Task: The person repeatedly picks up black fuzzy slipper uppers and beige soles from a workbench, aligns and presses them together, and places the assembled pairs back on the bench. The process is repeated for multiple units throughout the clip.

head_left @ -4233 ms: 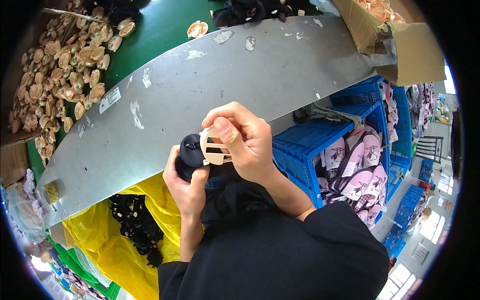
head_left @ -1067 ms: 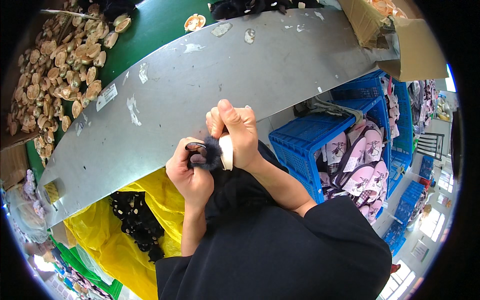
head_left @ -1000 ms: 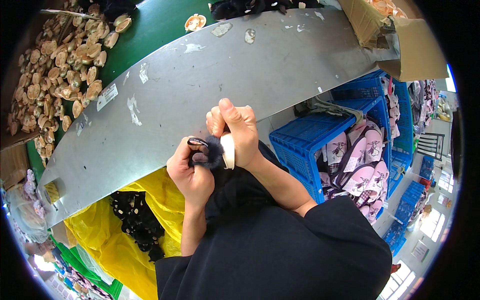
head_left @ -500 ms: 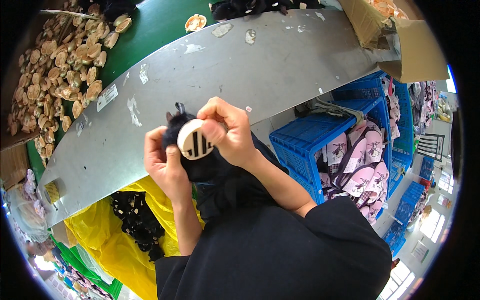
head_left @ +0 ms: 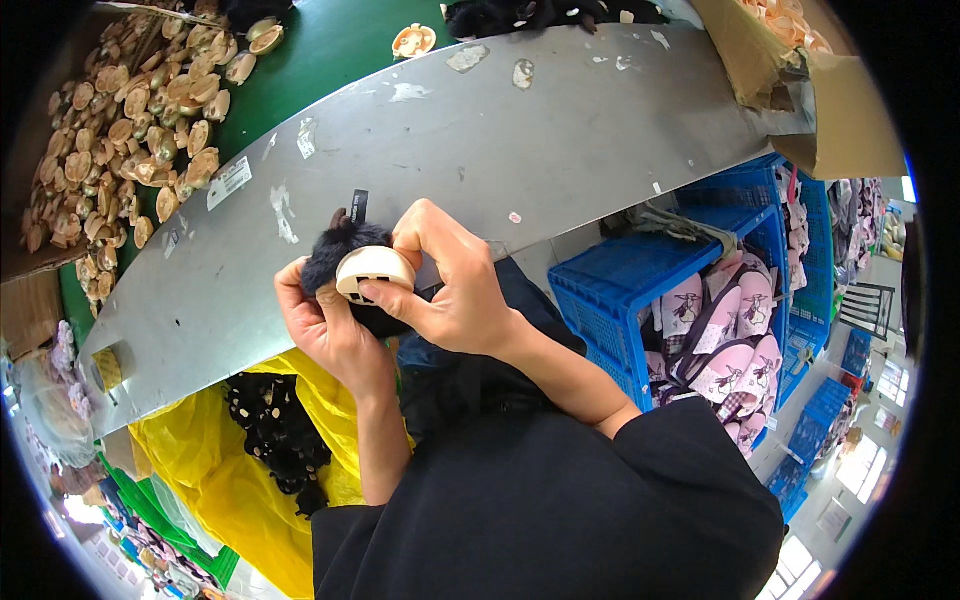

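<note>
Held between my hands is a small black plush toy (head_left: 340,243) with brown tips on top and a black loop label sticking up. A round cream plastic part (head_left: 376,264) with dark slots sits against its side; whether it is fixed in the plush is not visible. My left hand (head_left: 338,338) is closed round the plush from the left and below. From the right, my right hand (head_left: 455,285) grips the plastic part, its thumb across the slotted face and its fingers at the upper edge. Both hands are above the near edge of the grey metal table (head_left: 420,150).
A box of gold and beige plastic shells (head_left: 150,110) stands at far left on a green surface (head_left: 330,50). Black plush pieces (head_left: 530,15) and one loose shell (head_left: 413,41) lie beyond the table. A yellow bag (head_left: 190,450) holds more plush. Blue crates (head_left: 610,275) with pink slippers (head_left: 720,370) stand right.
The plastic part has tipped, so its slotted face now points more downward toward me. My right thumb has moved down onto the slots. The plush's label now stands out straighter.
</note>
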`<state>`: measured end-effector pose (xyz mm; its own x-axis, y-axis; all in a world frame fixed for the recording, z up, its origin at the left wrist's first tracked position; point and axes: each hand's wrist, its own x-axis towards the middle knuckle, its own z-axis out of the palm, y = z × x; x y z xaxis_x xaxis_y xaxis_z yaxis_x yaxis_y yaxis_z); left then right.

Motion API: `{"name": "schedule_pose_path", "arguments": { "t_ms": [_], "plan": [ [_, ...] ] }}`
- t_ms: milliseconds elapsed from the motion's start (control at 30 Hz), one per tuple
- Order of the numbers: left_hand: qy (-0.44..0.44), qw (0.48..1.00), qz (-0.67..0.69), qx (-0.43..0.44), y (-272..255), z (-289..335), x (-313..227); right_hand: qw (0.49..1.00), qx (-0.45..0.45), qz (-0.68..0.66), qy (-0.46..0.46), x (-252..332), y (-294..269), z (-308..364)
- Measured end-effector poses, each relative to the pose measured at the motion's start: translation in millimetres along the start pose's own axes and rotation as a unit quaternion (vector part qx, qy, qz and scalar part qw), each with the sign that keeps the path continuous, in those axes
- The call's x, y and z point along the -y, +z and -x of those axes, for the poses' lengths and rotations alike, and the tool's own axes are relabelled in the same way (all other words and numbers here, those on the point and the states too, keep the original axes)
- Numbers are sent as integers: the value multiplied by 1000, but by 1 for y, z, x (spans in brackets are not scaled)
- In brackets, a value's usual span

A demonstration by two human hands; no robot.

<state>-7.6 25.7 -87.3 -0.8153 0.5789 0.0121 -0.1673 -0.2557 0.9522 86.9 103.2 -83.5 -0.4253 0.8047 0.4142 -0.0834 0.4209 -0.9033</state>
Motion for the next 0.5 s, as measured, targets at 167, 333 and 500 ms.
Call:
{"name": "schedule_pose_path", "arguments": {
  "t_ms": [167,333,500],
  "plan": [
    [21,1000,2,6,4,-4,0,996,-29,60,-56,-2,3,-3],
    [59,997,-48,-2,4,-5,6,988,-57,100,-103,-2,4,-3],
    [261,933,-247,22,-3,-7,15,990,-57,89,-91,-10,3,0]
  ]
}}
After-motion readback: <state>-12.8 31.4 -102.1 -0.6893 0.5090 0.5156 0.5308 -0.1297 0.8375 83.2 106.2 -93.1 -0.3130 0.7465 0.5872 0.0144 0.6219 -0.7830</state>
